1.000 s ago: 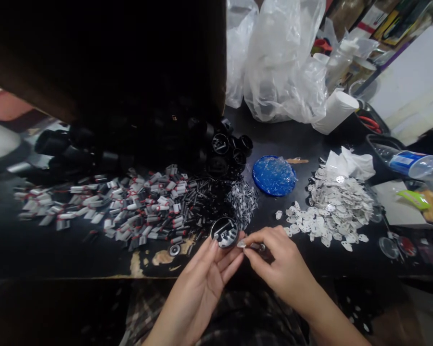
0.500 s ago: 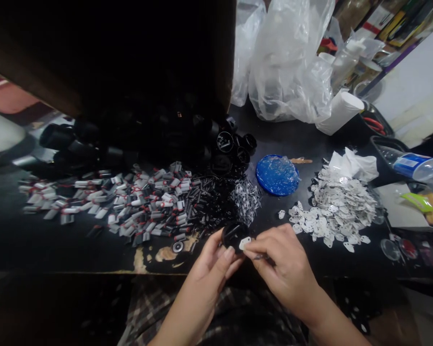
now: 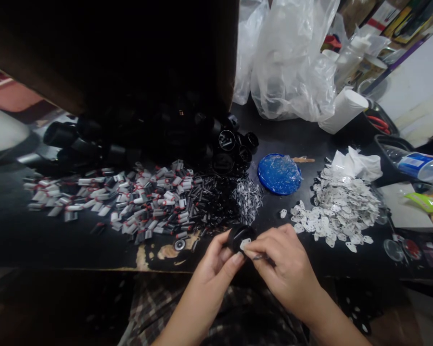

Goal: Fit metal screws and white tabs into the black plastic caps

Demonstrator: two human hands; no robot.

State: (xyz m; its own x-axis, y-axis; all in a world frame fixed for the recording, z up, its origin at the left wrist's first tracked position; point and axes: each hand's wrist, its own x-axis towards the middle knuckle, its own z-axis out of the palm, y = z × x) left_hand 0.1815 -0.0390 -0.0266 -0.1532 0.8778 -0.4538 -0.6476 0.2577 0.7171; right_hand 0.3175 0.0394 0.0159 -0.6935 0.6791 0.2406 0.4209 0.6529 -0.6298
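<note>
Near the table's front edge, my left hand is closed around a round black plastic housing, its open side tilted toward me. Between the fingertips of my right hand is a small white plate with holes, held at the housing's near rim. A slim dark tool, its kind unclear, also lies in the right hand's fingers. Whether the plate touches the housing I cannot tell. Right of the hands lies a heap of similar white plates.
Grey cylinders with red ends, dark springs and small grey pieces are heaped leftward. Behind them are black housings. A blue lid with clear grease and a wooden stick lie ahead, near plastic bags.
My left hand has turned the black housing and shifted it slightly right, so more of its opening shows. The right hand keeps the white plate at nearly the same spot.
</note>
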